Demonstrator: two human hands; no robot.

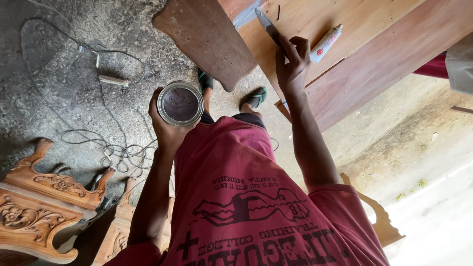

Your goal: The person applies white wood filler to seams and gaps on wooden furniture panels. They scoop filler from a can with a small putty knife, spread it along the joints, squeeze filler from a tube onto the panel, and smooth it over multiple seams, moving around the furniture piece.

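Tin [180, 103] of dark filler sits gripped in left hand [167, 129]; right hand [291, 64] grips putty knife [268, 27].

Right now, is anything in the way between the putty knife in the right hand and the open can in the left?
Nothing visible does. Only floor lies between the putty knife and the open can.

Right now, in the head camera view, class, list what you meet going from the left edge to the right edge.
Carved wooden piece → tangled cable → open tin in the left hand → green sandal → right hand holding a putty knife → white tube on the wooden panel.
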